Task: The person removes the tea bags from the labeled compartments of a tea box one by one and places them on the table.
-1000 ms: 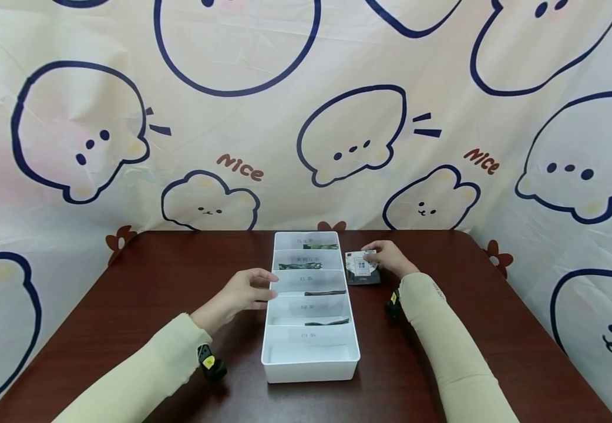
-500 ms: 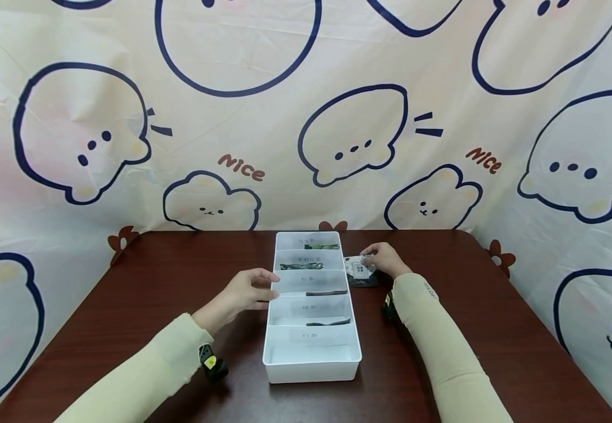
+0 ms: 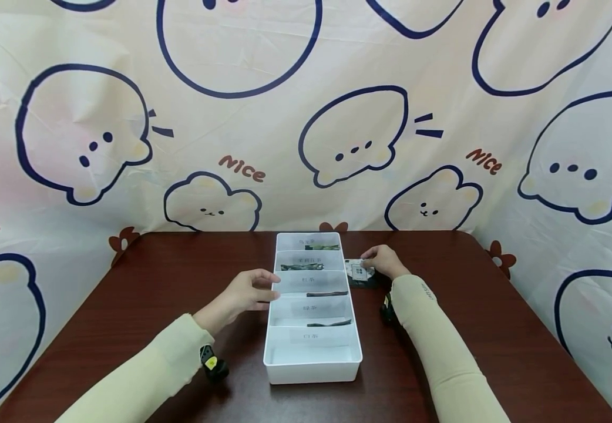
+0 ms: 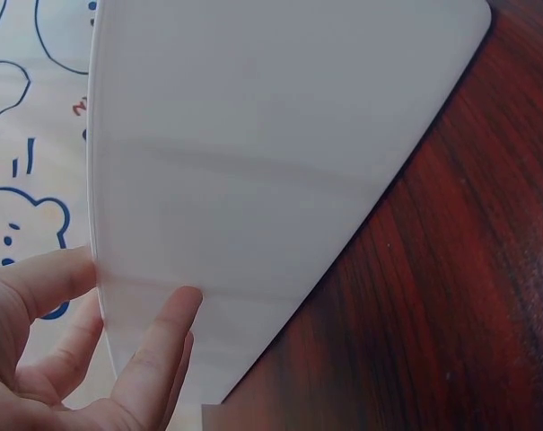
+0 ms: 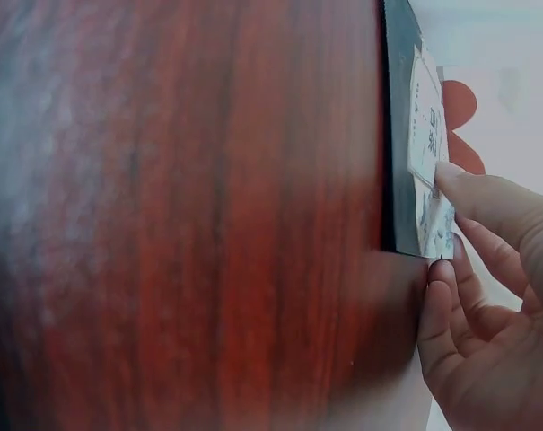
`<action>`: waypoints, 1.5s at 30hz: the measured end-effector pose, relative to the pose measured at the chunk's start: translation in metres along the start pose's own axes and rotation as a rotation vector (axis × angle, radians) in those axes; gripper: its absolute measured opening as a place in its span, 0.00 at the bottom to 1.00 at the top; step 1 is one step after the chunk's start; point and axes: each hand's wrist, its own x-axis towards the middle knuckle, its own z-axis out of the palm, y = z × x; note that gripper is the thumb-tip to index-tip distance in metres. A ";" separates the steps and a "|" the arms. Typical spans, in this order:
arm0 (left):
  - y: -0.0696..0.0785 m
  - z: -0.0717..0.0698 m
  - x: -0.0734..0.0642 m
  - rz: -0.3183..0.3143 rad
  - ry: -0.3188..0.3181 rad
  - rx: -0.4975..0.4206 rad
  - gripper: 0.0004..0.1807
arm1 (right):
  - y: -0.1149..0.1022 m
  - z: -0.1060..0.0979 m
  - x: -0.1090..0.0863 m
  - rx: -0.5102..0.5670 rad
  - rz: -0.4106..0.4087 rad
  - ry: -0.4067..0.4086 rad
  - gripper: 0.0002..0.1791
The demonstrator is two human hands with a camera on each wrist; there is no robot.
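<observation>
A long white box (image 3: pixel 313 371) with several labelled compartments stands upright on the table. My left hand (image 3: pixel 246 289) is at its left side, fingertips touching the rim and outer wall, as the left wrist view also shows. To the right of the box lies a tea packet (image 3: pixel 359 271), dark at one end and pale and patterned at the other, with a white label. My right hand (image 3: pixel 387 261) pinches its far right corner. In the right wrist view the thumb (image 5: pixel 486 199) lies on the packet's printed face, with fingers at the edge behind.
Thin packets lie in the box's compartments: a green one (image 3: pixel 322 247) at the far end, a patterned green one (image 3: pixel 302 267) and two dark narrow ones (image 3: pixel 327 294) nearer. The dark wooden table (image 3: pixel 142 288) meets a cartoon-printed cloth (image 3: pixel 285 129) behind.
My right hand has shifted slightly left and nearer to me, with the packet moving closer to the box's right side. My left hand has stayed at the box.
</observation>
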 end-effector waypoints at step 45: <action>-0.001 -0.001 0.001 -0.003 -0.015 0.001 0.20 | -0.071 -0.033 -0.115 0.411 -0.508 -0.074 0.18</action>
